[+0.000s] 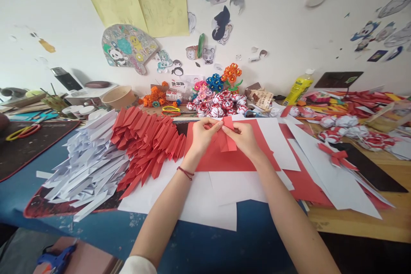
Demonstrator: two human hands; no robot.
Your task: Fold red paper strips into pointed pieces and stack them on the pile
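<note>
My left hand (207, 133) and my right hand (244, 136) meet above a red sheet of paper (205, 160), thumbs and fingers pinched on a red paper strip (228, 139). The strip looks folded, and its lower end hangs between my hands. Part of it is hidden behind my fingers. White sheets (212, 212) lie under the red sheet. To the left is a large pile of folded red strips (146, 139), with a pile of folded white strips (86, 162) beside it.
Red-and-white paper balls (221, 105) and paper flowers (233, 72) stand along the wall. Yellow-handled scissors (171, 110) lie near a round bowl (119, 96). At right are a yellow bottle (299, 87) and a red paper bow (337, 156). A blue glue gun (58, 261) sits low at left.
</note>
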